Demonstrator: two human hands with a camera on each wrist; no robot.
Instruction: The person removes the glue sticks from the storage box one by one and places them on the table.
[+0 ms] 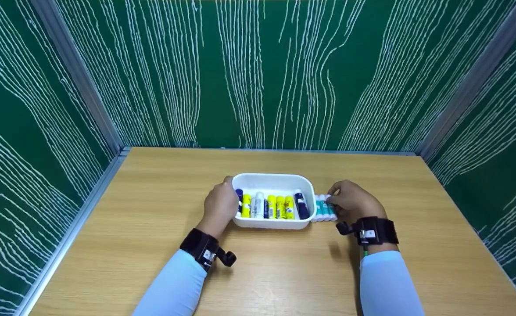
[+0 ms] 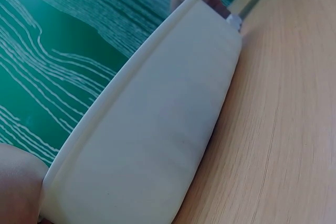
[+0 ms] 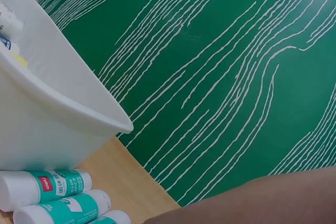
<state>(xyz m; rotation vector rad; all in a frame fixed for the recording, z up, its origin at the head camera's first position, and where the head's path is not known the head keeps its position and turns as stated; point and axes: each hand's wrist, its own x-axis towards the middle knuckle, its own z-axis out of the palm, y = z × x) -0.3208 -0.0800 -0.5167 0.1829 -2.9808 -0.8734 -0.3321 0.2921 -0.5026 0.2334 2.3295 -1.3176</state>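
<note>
A white plastic bin (image 1: pixel 272 224) rests on the table, holding a row of glue sticks with yellow, dark blue and white bodies. My left hand (image 1: pixel 221 202) grips its left rim; in the left wrist view, part of that hand (image 2: pixel 20 184) shows at the rim's near corner. Against the bin's right side lie several white-and-teal glue sticks (image 1: pixel 320 208), side by side. My right hand (image 1: pixel 355 199) pinches the rightmost one near its far end with curled fingers. In the right wrist view those teal-labelled sticks (image 3: pixel 60 186) lie below the bin's wall, and the right fingertips are hidden.
The wooden table (image 1: pixel 152 263) runs up to green panels (image 1: pixel 284 87) with wavy white lines at the back and both sides. Metal posts (image 1: pixel 80 74) stand at the back corners. Each wrist wears a black strap (image 1: pixel 198 248) with a small camera.
</note>
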